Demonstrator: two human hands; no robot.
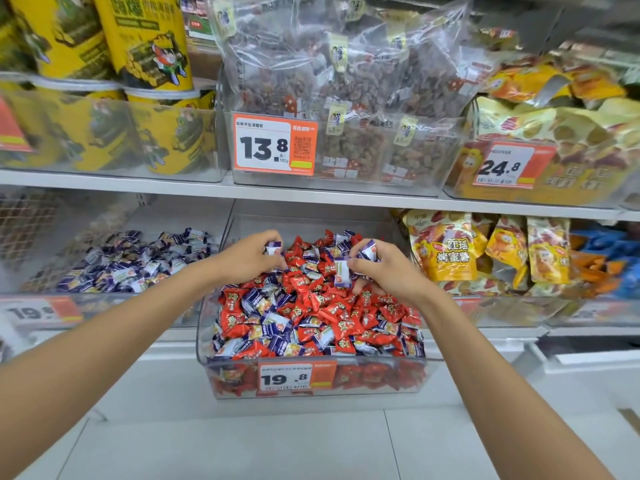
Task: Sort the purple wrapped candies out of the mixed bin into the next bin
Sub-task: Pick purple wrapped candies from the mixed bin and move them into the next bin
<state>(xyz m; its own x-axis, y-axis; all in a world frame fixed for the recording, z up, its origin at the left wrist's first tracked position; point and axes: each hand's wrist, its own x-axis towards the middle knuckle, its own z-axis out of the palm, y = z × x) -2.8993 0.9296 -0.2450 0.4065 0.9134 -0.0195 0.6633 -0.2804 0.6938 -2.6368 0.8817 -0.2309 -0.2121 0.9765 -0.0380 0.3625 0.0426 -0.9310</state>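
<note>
1. Bright, even store light, shadows soft
2. Glare on the clear bags (311, 57) up top
3. Blur at left and right edges, mixed bin (228, 388) sharp
4. Wide-angle bend along the shelf edge (311, 196)

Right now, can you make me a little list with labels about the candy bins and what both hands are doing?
mixed bin: red candies and purple candies jumbled, price tag 19.8 in front
next bin: left of it, holds sorted purple candies
left hand: pinches a purple candy over the mixed bin
right hand: grips a few purple candies
</note>
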